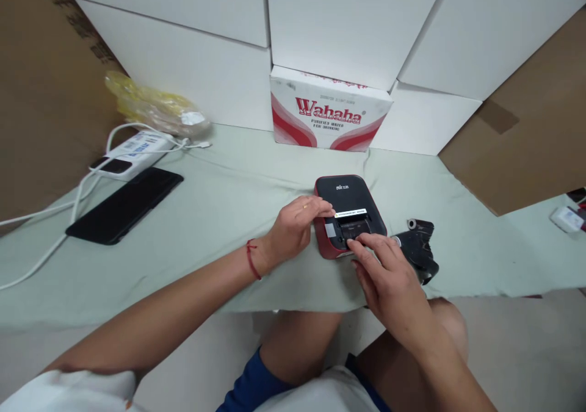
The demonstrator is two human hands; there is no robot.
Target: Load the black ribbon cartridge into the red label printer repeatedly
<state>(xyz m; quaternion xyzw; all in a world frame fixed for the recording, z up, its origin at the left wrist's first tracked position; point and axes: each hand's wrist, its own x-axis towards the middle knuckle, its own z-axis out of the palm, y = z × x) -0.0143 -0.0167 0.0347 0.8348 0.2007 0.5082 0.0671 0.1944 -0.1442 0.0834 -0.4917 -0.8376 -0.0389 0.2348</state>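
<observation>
A compact black and red printer (326, 192) lies on the green cloth in front of me, with a white sticker strip (351, 213) across its top and a dark recessed slot below the strip. My left hand (295, 226) grips its left side, fingertips on the top beside the strip. My right hand (389, 271) is over the front right corner, index fingertip touching the slot's near edge, the other fingers apart and holding nothing visible. Right of the printer, partly behind my right hand, lies a crumpled black film (419, 250) with a small roll core (412, 223) at its end.
A flattened Wahaba-style red and white carton (329, 110) leans against white boxes at the back. On the left are a black phone-like slab (126, 207), a white power strip (141, 149) with cables, and a yellow plastic bag (155, 104). Cardboard (517, 137) stands right.
</observation>
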